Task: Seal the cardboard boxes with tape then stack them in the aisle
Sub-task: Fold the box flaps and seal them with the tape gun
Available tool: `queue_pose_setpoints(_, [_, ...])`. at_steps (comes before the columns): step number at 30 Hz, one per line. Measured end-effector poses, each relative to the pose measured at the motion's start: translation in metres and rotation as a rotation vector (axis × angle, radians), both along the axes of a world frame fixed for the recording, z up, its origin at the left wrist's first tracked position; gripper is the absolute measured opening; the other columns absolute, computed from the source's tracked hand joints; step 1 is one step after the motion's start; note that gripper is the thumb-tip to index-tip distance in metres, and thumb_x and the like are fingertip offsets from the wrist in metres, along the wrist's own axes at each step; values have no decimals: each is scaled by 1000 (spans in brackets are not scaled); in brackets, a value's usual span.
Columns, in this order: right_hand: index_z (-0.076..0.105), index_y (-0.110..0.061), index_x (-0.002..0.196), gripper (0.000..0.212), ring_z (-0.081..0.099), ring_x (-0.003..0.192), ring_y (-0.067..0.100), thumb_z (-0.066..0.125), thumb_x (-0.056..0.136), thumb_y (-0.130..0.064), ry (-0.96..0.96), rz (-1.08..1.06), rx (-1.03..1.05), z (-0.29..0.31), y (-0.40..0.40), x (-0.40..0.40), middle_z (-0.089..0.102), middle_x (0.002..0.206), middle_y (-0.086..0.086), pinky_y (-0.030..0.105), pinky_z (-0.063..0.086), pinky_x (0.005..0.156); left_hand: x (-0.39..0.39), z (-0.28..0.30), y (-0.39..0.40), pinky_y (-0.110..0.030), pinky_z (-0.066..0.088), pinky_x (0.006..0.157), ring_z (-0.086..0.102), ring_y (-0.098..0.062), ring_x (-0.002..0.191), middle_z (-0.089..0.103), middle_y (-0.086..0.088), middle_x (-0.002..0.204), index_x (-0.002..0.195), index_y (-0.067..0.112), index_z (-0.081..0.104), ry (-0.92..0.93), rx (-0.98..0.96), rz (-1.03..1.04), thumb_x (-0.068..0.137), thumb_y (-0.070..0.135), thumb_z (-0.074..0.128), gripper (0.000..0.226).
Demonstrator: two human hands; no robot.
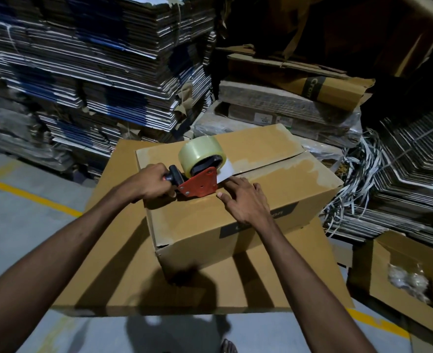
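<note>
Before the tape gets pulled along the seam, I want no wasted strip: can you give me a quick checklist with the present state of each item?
1. Left hand grips the tape dispenser handle: ok.
2. Right hand lies flat on the box, fingers at the loose tape end: ok.
3. Top flaps closed, seam ahead of the dispenser bare: ok.
4. Tape end stuck down: cannot tell.
5. Roll holds plenty of tape: ok.
6. Box sits squarely on the larger box beneath: ok.

Two bare forearms, sleeveless to the frame edge; bare hands (149,183), no gloves.
</note>
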State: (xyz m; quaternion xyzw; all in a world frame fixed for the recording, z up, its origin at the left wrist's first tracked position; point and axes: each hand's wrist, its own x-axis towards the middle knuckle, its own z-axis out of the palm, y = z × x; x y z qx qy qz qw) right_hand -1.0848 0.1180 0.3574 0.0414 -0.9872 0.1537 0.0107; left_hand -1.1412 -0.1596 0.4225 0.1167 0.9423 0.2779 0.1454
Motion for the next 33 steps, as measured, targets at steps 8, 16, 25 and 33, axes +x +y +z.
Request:
queue_pose_setpoints(8, [65, -16, 100, 17, 55, 122, 30, 50, 101, -24, 16, 103, -64, 15, -29, -5, 66, 118, 12, 54, 22, 122, 0, 1, -3, -36, 48, 60, 60, -23, 65, 66, -7, 73, 82, 10, 68, -45, 27, 0, 78, 19, 78, 14])
queue_pose_setpoints(16, [69, -21, 114, 30, 56, 124, 25, 48, 103, -38, -106, 69, -65, 2, -19, -12, 65, 126, 9, 59, 19, 123, 1, 8, -2, -39, 50, 60, 63, -26, 70, 68, -10, 82, 85, 11, 66, -2, -42, -13, 82, 20, 72, 11])
queue_pose_setpoints(25, [65, -23, 136, 42, 53, 134, 23, 46, 104, -43, -133, 47, 14, 0, -19, -12, 55, 145, 6, 61, 6, 125, 8, 11, -8, -33, 44, 52, 57, -22, 58, 67, -12, 74, 80, 5, 66, 19, -55, -39, 87, 19, 66, 15])
queue_pose_setpoints(33, [29, -41, 161, 57, 23, 158, 21, 46, 107, -42, -127, 92, 16, 0, -15, -14, 19, 172, -9, 66, -4, 123, 23, 12, -54, -21, 38, 41, 50, -10, 50, 61, -4, 68, 80, 12, 65, -5, -21, 0, 89, 14, 70, 10])
